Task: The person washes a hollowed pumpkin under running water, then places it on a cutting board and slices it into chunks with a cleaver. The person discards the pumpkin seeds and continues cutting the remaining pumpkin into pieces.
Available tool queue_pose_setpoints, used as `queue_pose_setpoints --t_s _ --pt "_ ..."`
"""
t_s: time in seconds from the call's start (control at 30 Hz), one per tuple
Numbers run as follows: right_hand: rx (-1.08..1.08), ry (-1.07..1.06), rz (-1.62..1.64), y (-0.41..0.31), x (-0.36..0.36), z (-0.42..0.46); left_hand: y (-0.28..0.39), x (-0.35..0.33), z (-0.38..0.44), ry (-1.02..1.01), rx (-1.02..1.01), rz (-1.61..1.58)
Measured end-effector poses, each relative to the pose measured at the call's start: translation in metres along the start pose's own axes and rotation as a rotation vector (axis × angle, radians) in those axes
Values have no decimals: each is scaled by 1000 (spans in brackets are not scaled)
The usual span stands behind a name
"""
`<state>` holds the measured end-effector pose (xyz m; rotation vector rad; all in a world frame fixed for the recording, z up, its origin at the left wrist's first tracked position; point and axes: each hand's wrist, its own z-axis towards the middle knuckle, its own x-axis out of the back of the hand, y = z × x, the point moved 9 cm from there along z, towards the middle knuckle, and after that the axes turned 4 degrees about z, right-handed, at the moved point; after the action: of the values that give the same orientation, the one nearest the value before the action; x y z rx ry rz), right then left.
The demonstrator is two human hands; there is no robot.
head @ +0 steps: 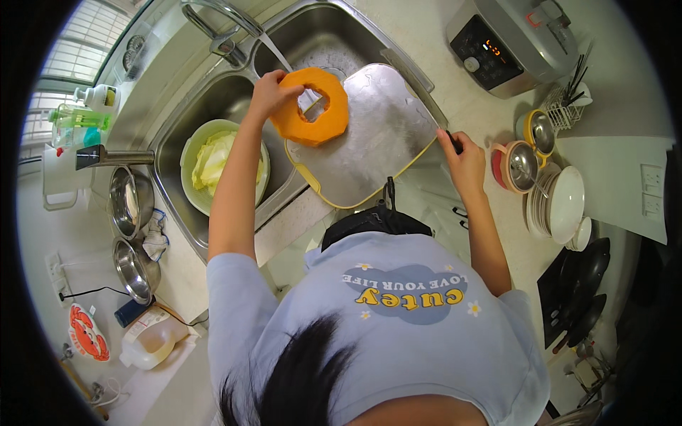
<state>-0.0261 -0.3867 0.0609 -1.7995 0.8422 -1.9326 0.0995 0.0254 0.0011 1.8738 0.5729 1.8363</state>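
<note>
My left hand (274, 96) grips a thick ring of peeled orange pumpkin (333, 120) by its upper left side, thumb at the hollow middle. The ring is over the sink, beside the running water (277, 53) from the faucet (229, 21); whether the stream touches it cannot be made out. Below and right of it, a metal-faced cutting board (383, 133) with a yellow rim lies across the sink's front edge. My right hand (463, 160) holds a knife by its black handle (454, 142). Its broad blade (418, 90) is seen nearly edge-on along the board's right side.
In the left sink basin (224, 98) stands a pale green colander (187, 165) of cabbage leaves (213, 162). Steel bowls (130, 202) line the left counter. A pressure cooker (506, 48), handled cups (519, 165) and stacked plates (567, 205) stand at the right.
</note>
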Motion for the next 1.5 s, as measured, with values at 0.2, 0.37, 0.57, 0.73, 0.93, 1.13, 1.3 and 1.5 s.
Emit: queue_pose_setpoints --t_s 0.2,0.37,0.57,0.73,0.93,1.13,1.3,1.5 --pt "-29 61 -17 9 22 -23 -15 -8 45 14 117 -780" --pt "-74 120 21 21 34 -39 -36 -44 51 94 333 -1423" --pt "-37 147 121 19 37 -49 -49 -53 57 222 397 -1755" --pt "-62 138 141 14 33 -52 -20 27 38 623 -3 -923" --pt "-38 148 124 7 33 -55 39 56 -15 708 -155 -186" --pt "-70 138 93 12 36 -65 14 72 -50 860 -84 -324" --pt "-62 157 114 12 35 -68 -34 39 -13 594 71 -889" --pt "-43 157 129 4 32 -68 -24 -15 67 193 258 -1508"
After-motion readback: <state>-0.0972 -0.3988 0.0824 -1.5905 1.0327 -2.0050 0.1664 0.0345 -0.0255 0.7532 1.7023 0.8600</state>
